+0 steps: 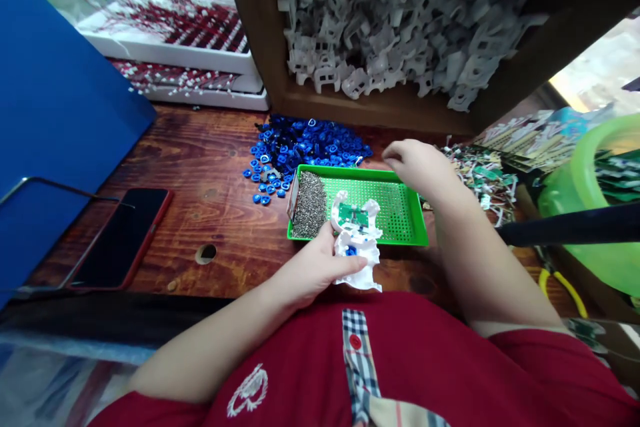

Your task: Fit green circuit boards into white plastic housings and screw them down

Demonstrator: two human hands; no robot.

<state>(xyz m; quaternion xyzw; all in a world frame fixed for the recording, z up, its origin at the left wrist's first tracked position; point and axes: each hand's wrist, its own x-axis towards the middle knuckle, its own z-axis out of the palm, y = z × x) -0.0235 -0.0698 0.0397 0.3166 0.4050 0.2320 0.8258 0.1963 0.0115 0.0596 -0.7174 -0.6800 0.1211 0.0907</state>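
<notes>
My left hand grips a white plastic housing over the near edge of a green perforated tray. In the housing's far part sits a green circuit board; a small blue piece lies in its near part. Small metal screws are heaped at the tray's left end. Above the tray's far right corner is my right hand, its fingers curled and closed. Whatever lies between those fingertips, if anything, is hidden. Beyond the tray spreads a pile of small blue plastic pieces.
A large box of white plastic parts stands behind the pile. White trays with red wires are at back left, a phone at left. Wired circuit boards, a green basin and yellow-handled pliers are on the right.
</notes>
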